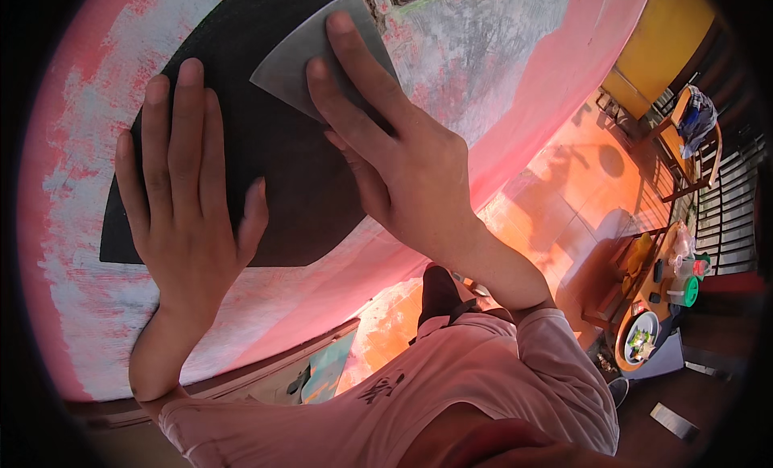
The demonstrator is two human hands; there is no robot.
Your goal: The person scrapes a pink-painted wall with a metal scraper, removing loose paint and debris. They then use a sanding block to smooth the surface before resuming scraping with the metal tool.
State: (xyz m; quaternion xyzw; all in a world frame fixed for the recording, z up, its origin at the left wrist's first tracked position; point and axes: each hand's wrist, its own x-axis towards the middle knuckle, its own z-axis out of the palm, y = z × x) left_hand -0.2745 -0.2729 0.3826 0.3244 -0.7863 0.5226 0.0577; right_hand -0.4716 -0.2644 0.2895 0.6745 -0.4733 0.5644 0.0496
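A large black sheet (284, 190) with a curved outer edge lies against a pink wall (338, 287) that is patchily covered in whitish-grey paint or filler. My left hand (193, 196) is laid over the sheet's left part, palm down, fingers extended and thumb apart. My right hand (410, 160) has a thin, translucent grey scraper-like plate (296, 57) under its index and middle fingers, near the sheet's top right. Its thumb is partly hidden below the hand, so how it grips the plate's lower part does not show.
Orange floor tiles (561, 184) lie to the right. Beyond them are a wooden chair (676, 142) with cloth on it and an oval wooden table (661, 269) bearing a plate of food and a green-lidded container. A painted board (329, 362) lies low by the wall.
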